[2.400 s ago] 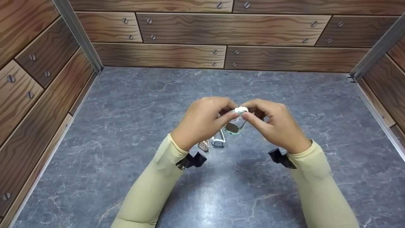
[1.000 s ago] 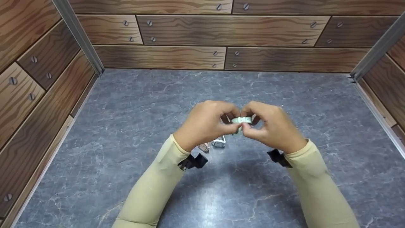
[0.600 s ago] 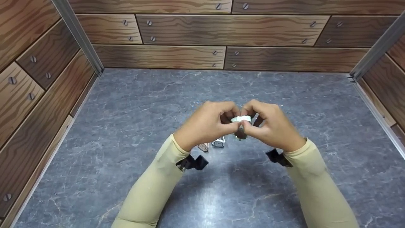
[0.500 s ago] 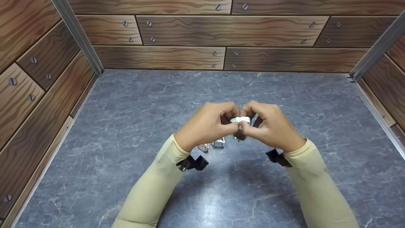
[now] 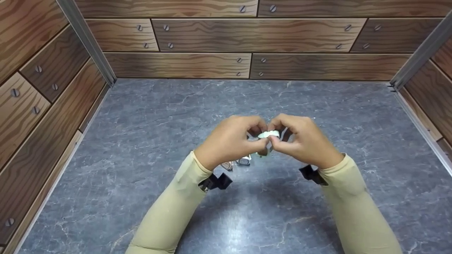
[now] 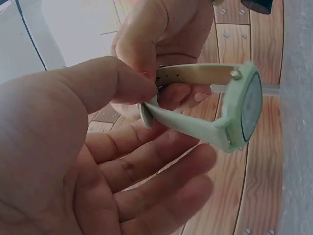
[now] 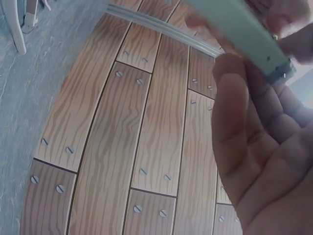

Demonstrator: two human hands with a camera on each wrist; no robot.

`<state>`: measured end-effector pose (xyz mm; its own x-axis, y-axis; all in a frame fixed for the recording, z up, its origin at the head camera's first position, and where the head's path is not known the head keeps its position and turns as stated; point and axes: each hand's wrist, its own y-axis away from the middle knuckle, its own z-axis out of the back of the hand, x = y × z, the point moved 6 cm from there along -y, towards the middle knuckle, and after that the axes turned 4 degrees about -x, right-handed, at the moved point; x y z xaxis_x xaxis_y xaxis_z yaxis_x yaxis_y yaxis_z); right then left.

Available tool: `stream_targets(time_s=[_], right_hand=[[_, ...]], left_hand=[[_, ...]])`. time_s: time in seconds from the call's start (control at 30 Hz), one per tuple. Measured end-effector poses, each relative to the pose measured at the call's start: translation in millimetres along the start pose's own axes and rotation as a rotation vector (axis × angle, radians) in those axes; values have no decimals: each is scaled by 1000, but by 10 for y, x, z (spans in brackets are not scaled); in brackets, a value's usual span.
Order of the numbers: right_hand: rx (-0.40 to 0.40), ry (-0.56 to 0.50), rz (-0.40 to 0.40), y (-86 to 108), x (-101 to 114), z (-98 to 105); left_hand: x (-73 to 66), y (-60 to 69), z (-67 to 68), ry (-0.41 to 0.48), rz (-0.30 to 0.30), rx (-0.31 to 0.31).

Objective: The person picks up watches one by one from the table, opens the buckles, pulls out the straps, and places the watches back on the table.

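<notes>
Two pale yellow sleeves (image 5: 166, 215) lie nearest, each with a black wrist mount (image 5: 216, 181) on its inner side. Past them, on the grey marbled tabletop (image 5: 148, 141), rest a rosy-faced watch (image 5: 227, 165) and, just beside it, a white-banded watch (image 5: 243, 161), both partly covered by the left hand (image 5: 229, 139). That hand pinches the strap of a mint-green watch (image 6: 237, 110) between thumb and forefinger; its other fingers lie loosely extended beneath. The right hand (image 5: 305, 139) meets it fingertip to fingertip, also pinching the strap, so the green watch hangs above the table with its case below the fingers. From the head, the case is mostly hidden; the left wrist view gives its dial, crown, tan strap lining and punched holes. Whether the strap is fastened cannot be told. The right wrist view shows the strap close up. Farthest, wood-print walls (image 5: 204, 65) joined by metal posts (image 5: 93, 46) box in the tabletop and its watches.
</notes>
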<state>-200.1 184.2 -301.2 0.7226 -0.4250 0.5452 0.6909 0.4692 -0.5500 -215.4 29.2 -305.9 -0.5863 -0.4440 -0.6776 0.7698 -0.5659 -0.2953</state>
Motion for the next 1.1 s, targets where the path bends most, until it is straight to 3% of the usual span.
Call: stream_targets(time_s=[0.23,0.47,0.67,1.0,1.1], right_hand=[[-43,49,45,1,26,46],[-24,43,41,3,41,32],[-47,-41,56,-2,61,35],[-153,-188,13,-19,47,77],[-150,-154,4,-11,36,82]], left_hand=[[-88,-7,81,-137,-97,-82],[-86,-1,83,-164,-97,-81],[-70,20,88,-41,-90,-86],[-33,-14,27,411,-22,-75],[-37,-9,25,359,-24,-50]])
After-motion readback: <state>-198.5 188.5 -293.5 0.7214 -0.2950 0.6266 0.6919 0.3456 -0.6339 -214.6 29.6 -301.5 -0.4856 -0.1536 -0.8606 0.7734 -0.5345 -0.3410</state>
